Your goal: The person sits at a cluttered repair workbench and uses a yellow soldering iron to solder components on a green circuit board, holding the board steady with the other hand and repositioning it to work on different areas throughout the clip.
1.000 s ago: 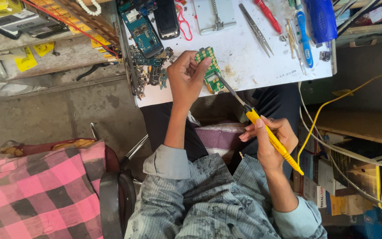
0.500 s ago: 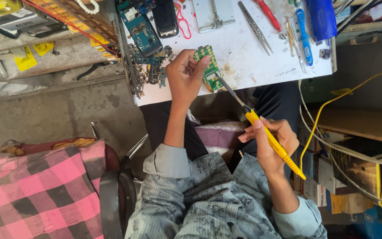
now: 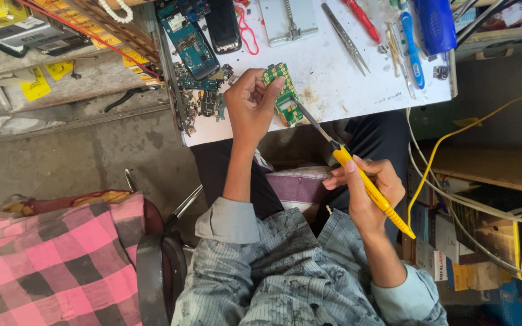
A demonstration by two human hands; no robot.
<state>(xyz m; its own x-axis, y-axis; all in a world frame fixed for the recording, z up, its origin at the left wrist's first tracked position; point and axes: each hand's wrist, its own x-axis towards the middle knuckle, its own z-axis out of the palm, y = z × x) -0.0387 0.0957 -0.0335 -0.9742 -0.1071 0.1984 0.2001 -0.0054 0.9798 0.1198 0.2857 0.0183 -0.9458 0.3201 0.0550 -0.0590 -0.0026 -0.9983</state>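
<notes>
My left hand [image 3: 250, 107] grips a small green circuit board [image 3: 284, 92] at the near edge of a white worktable [image 3: 327, 78]. My right hand [image 3: 367, 190] holds a yellow-handled soldering iron [image 3: 370, 187] like a pen. Its metal tip [image 3: 306, 115] rests against the lower edge of the green board. A yellow cord [image 3: 448, 145] runs from the iron's rear end off to the right.
On the white table lie a blue circuit board [image 3: 190, 39], a black phone [image 3: 223, 24], metal tweezers [image 3: 345, 37], a red screwdriver [image 3: 364, 19] and blue tools [image 3: 433, 24]. Loose board scraps [image 3: 203, 99] sit at its left edge. A pink checked cloth [image 3: 49, 259] lies at lower left.
The iron's tip stays on the green board; both hands have barely shifted.
</notes>
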